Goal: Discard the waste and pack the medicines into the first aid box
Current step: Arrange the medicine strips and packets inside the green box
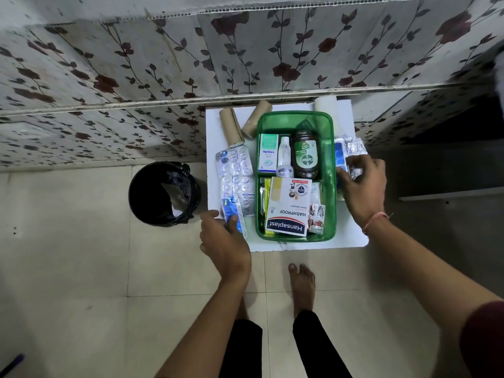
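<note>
You see a wall (163,64) at twelve o'clock, covered with grey paper with dark red roses. The floor (68,268) is pale beige tile. A small white table (351,118) stands against the wall.

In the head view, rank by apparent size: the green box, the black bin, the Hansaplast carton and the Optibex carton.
1. green box
2. black bin, clearly smaller in view, though it stands lower on the floor, farther from the camera
3. Hansaplast carton
4. Optibex carton
</note>
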